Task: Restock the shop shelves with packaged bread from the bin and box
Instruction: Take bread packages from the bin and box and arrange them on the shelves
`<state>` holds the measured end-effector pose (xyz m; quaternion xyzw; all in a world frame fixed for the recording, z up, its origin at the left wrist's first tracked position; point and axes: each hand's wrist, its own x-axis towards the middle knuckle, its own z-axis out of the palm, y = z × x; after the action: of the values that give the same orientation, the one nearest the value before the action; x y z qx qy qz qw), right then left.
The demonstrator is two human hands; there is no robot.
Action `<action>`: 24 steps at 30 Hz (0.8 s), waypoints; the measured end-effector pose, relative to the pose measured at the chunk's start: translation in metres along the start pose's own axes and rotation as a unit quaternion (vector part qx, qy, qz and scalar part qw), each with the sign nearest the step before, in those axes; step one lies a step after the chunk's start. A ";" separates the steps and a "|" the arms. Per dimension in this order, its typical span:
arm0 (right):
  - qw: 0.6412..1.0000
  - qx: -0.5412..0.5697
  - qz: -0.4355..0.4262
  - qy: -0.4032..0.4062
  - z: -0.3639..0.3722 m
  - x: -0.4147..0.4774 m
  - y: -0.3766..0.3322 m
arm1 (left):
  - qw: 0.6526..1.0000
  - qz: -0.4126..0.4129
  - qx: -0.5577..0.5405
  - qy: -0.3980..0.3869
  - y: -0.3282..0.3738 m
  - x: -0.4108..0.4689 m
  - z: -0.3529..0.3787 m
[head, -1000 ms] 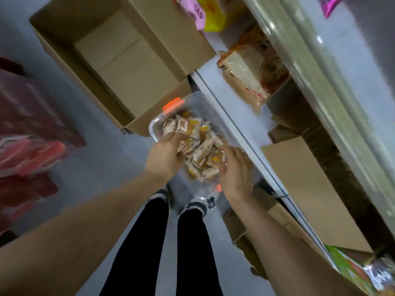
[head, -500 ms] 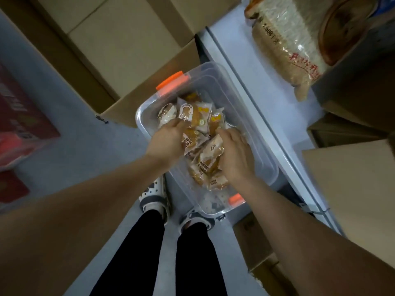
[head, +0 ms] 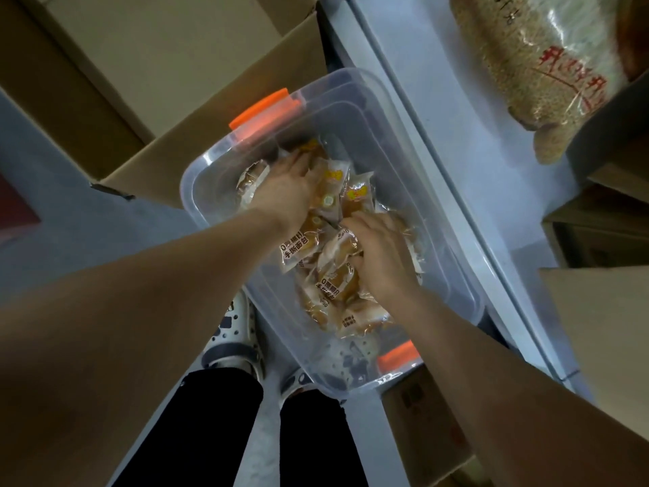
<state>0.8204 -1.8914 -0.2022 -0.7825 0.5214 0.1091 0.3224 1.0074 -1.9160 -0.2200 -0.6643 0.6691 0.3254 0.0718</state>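
Observation:
A clear plastic bin (head: 354, 100) with orange latches stands on the floor beside the white shelf (head: 439, 152). Several small wrapped bread packets (head: 298, 247) lie heaped inside it. My left hand (head: 286, 186) reaches into the far end of the heap, fingers spread over the packets. My right hand (head: 381, 251) lies on the nearer packets with its fingers curled down into them; whether it grips one is hidden. A large bagged loaf (head: 533, 65) lies on the shelf at the upper right.
An open cardboard box (head: 168, 65) stands behind the bin at the upper left. More brown cartons (head: 604, 311) sit on and under the shelf at the right. My legs and shoes (head: 231, 342) are just below the bin.
The camera has dropped closer to the bin. My left hand has slid further into the far end of the heap. My right hand stays on the near packets.

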 end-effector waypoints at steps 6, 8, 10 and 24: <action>0.997 -0.057 -0.054 0.019 0.007 0.010 0.008 | 0.998 -0.006 0.062 -0.018 0.001 0.014 0.004; 0.995 -0.067 -0.057 0.040 0.008 0.010 0.007 | 0.996 -0.017 0.088 -0.030 0.001 0.017 0.003; 0.993 -0.085 -0.056 0.056 0.006 0.008 0.005 | 0.993 -0.029 0.109 -0.046 0.004 0.016 -0.003; 0.943 0.259 0.211 0.000 -0.078 -0.037 -0.018 | 0.992 -0.089 -0.069 -0.055 0.027 -0.048 -0.053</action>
<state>0.8071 -1.9075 -0.1162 -0.5443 0.6846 0.0361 0.4835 1.0054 -1.9065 -0.1444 -0.7056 0.5782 0.3992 0.0916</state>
